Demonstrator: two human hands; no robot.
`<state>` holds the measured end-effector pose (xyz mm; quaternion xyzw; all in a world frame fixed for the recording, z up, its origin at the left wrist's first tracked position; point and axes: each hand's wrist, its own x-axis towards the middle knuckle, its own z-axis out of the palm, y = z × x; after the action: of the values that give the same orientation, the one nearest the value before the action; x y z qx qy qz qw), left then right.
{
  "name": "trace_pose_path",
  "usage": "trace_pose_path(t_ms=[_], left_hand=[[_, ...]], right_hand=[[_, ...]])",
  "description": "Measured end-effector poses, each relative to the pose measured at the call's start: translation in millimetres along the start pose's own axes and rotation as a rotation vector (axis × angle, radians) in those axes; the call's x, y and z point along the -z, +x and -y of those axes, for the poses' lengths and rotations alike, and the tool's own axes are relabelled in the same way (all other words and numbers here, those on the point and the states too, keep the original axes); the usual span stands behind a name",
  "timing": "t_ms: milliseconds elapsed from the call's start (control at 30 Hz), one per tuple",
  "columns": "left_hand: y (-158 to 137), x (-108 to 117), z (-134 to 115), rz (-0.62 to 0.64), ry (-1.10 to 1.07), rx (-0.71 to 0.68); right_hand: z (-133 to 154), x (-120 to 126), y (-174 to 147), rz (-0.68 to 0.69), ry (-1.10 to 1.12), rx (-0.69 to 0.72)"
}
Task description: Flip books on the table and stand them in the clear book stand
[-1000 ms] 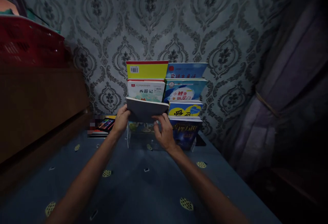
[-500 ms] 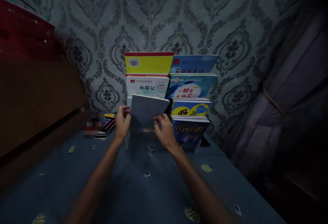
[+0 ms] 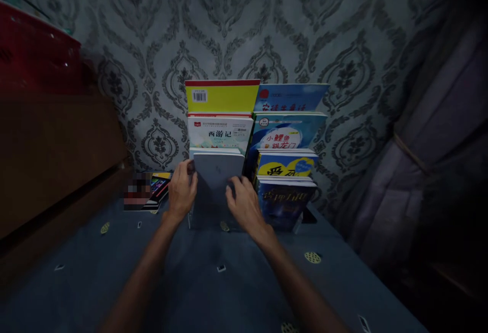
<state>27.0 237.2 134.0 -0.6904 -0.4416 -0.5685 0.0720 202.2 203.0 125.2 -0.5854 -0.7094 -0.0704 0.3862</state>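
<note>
A plain grey-covered book (image 3: 213, 183) stands upright in the front left section of a clear book rack (image 3: 189, 221). My left hand (image 3: 182, 190) is closed at its left edge, with the thumb toward the front. On the right, my right hand (image 3: 246, 203) has its bent fingers against the cover near the right edge. Behind it are a white book with Chinese lettering (image 3: 219, 132) and a yellow book with a red top (image 3: 224, 98). In the right column stand a dark blue book (image 3: 284, 203), a yellow-and-blue book (image 3: 285, 164) and two blue picture books (image 3: 290, 129).
A small stack of books (image 3: 160, 190) lies left of the rack. A brown wooden cabinet (image 3: 57, 155) with a red object (image 3: 38, 53) on it borders the left side. The blue patterned cloth (image 3: 183, 282) covers the table. A tied curtain (image 3: 430, 170) hangs right; patterned wallpaper is behind.
The grey-covered book has gone from tilted and raised to lower and straight in the front left section. Both hands have moved down slightly with it.
</note>
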Motion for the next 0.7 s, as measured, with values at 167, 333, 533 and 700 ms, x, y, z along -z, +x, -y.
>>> trace_pose_path(t_ms=[167,333,533,700], left_hand=[[-4.4,-7.8,6.1,-0.047,0.071,0.037],[-6.7,-11.5,15.5,0.050,0.150,0.017],[-7.6,-13.4,16.2,-0.004,0.129,0.004],[-8.7,-15.4,15.4,-0.032,0.110,0.027]], right_hand=[[6.5,8.4,-0.9,0.161,-0.038,-0.044],[10.2,12.3,-1.2,0.181,-0.060,-0.058],[10.3,8.3,-1.7,0.168,-0.087,-0.031],[10.8,5.5,-2.8,0.169,-0.139,-0.004]])
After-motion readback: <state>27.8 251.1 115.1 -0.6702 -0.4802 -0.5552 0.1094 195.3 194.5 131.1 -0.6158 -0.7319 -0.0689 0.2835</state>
